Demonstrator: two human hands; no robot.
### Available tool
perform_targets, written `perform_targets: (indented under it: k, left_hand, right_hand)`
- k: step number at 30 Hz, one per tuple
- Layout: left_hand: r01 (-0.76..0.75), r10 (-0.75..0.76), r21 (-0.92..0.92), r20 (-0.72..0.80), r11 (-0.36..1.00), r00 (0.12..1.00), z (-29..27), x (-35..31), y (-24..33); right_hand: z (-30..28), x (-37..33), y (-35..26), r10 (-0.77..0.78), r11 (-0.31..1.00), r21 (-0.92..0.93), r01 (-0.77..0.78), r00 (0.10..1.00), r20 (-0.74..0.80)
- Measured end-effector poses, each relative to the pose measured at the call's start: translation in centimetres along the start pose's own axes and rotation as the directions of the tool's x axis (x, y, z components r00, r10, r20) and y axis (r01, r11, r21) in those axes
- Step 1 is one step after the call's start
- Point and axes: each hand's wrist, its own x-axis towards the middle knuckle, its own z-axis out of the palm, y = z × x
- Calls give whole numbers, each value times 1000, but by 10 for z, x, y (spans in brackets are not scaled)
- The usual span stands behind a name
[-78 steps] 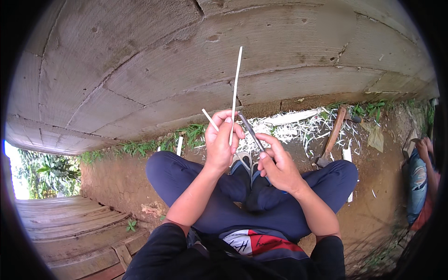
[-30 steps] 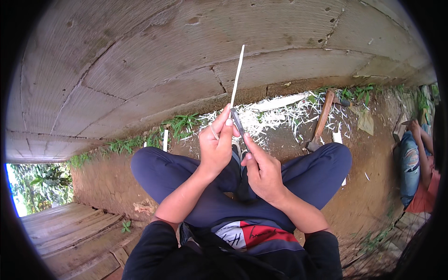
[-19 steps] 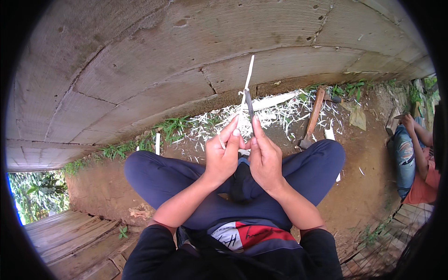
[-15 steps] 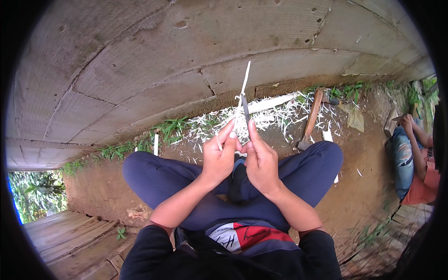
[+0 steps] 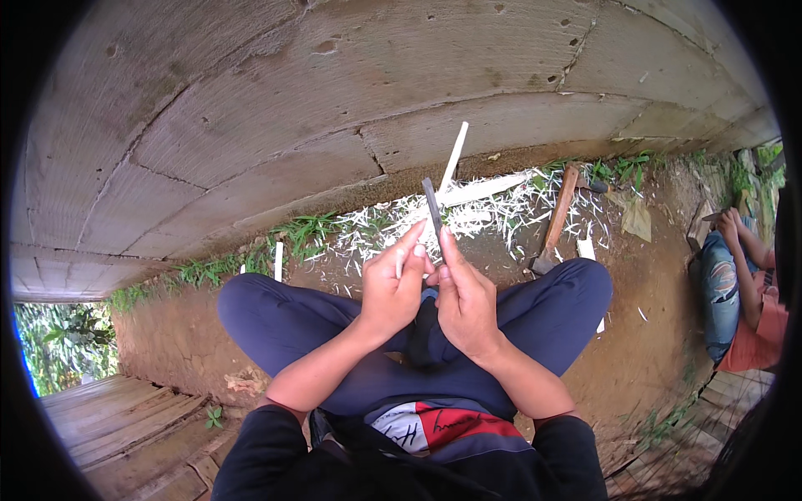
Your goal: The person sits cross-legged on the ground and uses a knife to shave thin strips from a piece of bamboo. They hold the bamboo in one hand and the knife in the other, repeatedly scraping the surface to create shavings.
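Note:
My left hand (image 5: 393, 284) is closed on a thin pale wooden stick (image 5: 454, 156), which slants up and away to the right. In my right hand (image 5: 464, 305) is a knife with a dark narrow blade (image 5: 432, 204), pointing away from me across the stick. Both hands are close together above my crossed legs. The knife's handle is hidden inside the right fingers. Beneath and beyond the blade lies a heap of curly white shavings (image 5: 493, 217) on the ground.
A wooden-handled tool with a metal head (image 5: 558, 215) lies beside my right knee. A long pale wood piece (image 5: 484, 189) rests on the shavings. A plank wall (image 5: 334, 92) rises ahead. At the far right sits another person (image 5: 743, 284), hands together near a blade.
The knife blade has shifted slightly left and nearer me along the stick. The stick's far end has swung right, and the curl at the blade's tip no longer shows.

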Motion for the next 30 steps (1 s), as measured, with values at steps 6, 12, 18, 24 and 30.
perform_targets:
  k: [6, 12, 18, 24, 30]
  left_hand:
    - [54, -53, -109, 16, 993, 998, -11, 14, 11]
    - [24, -20, -85, 48, 996, 999, -8, 8, 6]
    - [7, -4, -63, 45, 998, 999, -2, 5, 6]
    - [99, -85, -191, 81, 977, 993, 2, 3, 14]
    - [102, -74, -233, 126, 967, 989, 0, -2, 24]
  right_hand:
    - [1, -2, -2, 103, 994, 44, -104, 994, 24]
    - [-1, 0, -2, 93, 992, 88, -93, 996, -5]
    - [-5, 1, 2, 68, 994, 92, -66, 997, -25]
    - [-9, 7, 2, 36, 995, 96, -31, 998, -59]
    - [-10, 6, -2, 28, 989, 149, -11, 994, -110]
